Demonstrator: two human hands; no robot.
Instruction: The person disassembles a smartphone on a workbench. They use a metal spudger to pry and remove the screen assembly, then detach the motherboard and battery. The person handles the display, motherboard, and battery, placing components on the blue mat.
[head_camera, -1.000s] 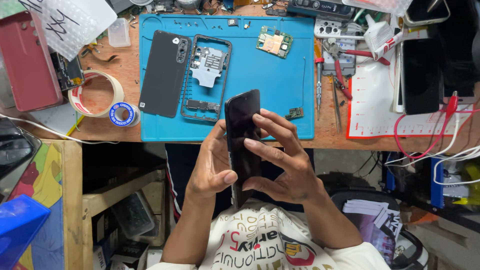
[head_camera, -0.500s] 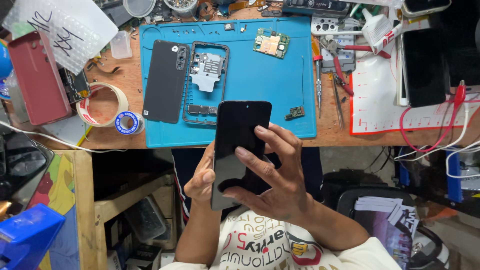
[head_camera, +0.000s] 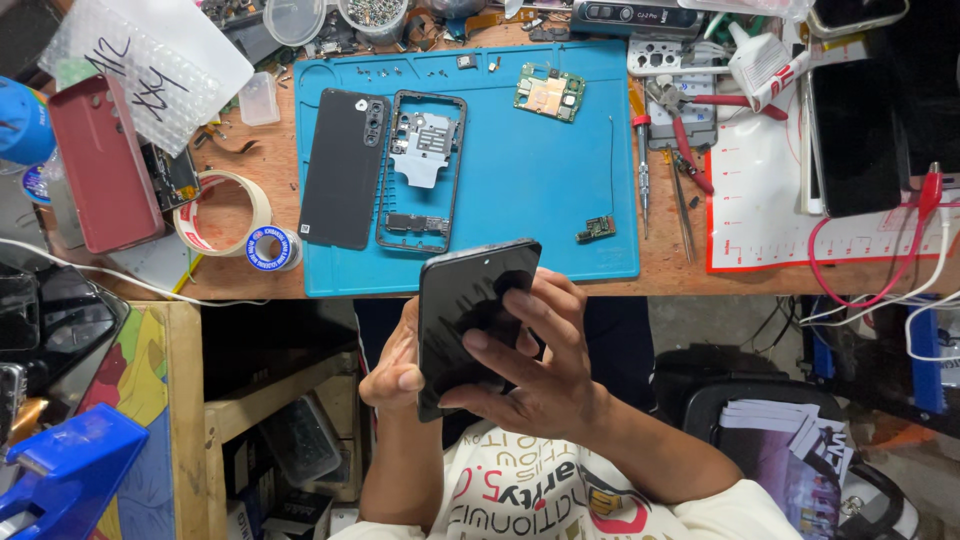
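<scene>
Your fingers (head_camera: 520, 320) of the right hand (head_camera: 545, 375) spread across the glossy black flat phone screen panel (head_camera: 470, 310), while your left hand (head_camera: 395, 365) grips its left edge, holding it just below the blue silicone work mat (head_camera: 530, 200).

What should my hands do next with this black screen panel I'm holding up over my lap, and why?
Probably lower the black screen panel onto the blue mat beside the open phone frame. Both the left hand and right hand hold it off the bench edge, while the frame, back cover and circuit board lie on the mat.
</scene>
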